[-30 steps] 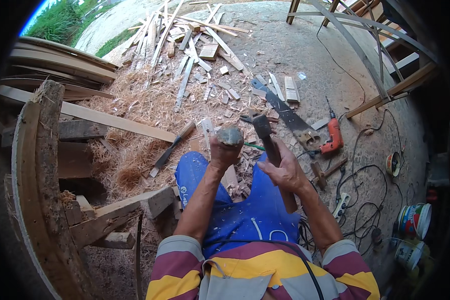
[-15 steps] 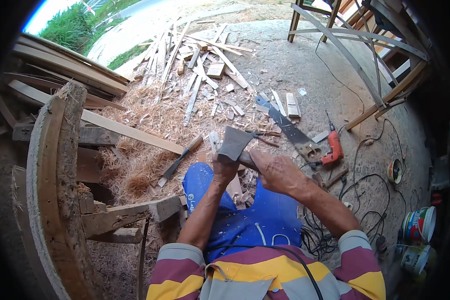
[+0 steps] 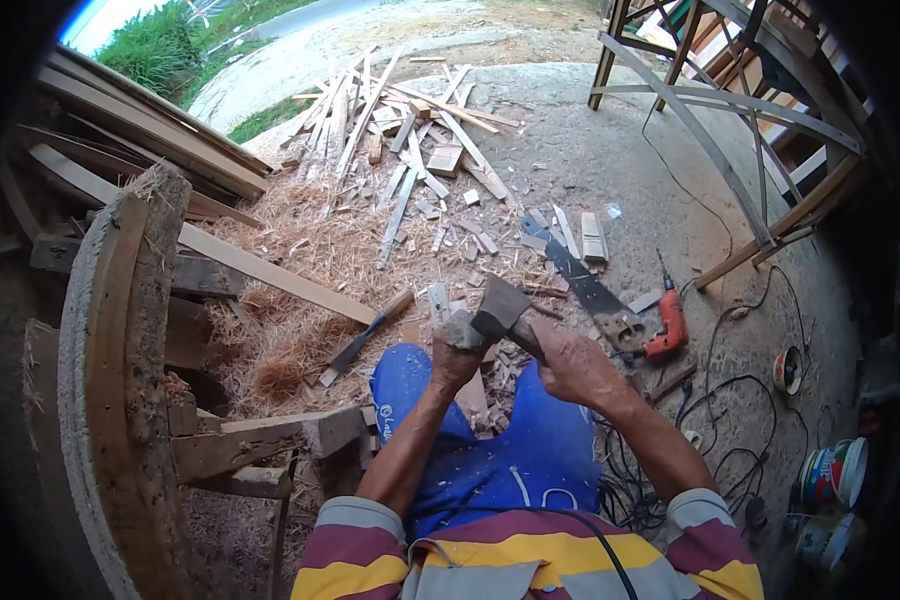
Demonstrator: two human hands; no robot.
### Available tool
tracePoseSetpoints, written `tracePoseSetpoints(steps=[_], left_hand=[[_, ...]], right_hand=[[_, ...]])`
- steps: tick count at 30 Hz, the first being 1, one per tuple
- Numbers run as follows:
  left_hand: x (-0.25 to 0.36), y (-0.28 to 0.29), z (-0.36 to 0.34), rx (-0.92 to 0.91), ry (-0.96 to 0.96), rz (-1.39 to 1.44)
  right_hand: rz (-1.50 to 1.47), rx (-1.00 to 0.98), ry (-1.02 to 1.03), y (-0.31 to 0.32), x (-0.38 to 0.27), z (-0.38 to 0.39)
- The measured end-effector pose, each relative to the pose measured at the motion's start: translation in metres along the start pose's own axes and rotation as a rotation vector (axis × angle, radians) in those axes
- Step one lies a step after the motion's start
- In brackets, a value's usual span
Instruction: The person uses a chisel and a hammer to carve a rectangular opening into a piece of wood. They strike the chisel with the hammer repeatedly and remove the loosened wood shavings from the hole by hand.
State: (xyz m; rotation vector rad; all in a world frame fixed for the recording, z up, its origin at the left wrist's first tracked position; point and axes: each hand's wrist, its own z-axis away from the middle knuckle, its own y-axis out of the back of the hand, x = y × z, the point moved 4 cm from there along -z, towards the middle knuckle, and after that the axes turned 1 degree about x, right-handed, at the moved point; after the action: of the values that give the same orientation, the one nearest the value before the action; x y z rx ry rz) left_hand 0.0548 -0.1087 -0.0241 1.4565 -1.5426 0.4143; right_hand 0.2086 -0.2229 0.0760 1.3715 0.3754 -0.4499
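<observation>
My left hand [image 3: 453,362] is closed around a grey, stone-like block [image 3: 460,330] above my blue-trousered lap. My right hand [image 3: 578,368] grips the handle of a hatchet [image 3: 502,306], whose dark metal head is tilted over the block; whether the two touch I cannot tell. On the shavings just beyond my left knee lies a chisel [image 3: 360,345] with a wooden handle. Right of the hatchet, on the concrete, are a handsaw [image 3: 582,282] and an orange drill [image 3: 667,330].
A curved rough timber structure [image 3: 110,390] stands close on my left, with stacked planks [image 3: 140,120] behind. A pile of offcuts [image 3: 400,130] lies ahead. A slatted wooden frame [image 3: 740,200] is at the right, with tangled cords and buckets [image 3: 835,475] below it.
The hatchet head was upright beside the block, swung across it broad face on, and now sits tilted slightly right, the block showing again. My right hand moved up, then slightly right.
</observation>
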Motion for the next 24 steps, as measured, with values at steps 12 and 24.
tracePoseSetpoints(steps=[12, 24], left_hand=[[0.034, 0.017, -0.019, 0.160, 0.081, -0.136], [-0.065, 0.082, -0.085, -0.312, 0.432, -0.522]], right_hand=[[-0.330, 0.108, -0.344, -0.084, 0.089, 0.062], [-0.130, -0.034, -0.269, -0.136, 0.102, 0.056]])
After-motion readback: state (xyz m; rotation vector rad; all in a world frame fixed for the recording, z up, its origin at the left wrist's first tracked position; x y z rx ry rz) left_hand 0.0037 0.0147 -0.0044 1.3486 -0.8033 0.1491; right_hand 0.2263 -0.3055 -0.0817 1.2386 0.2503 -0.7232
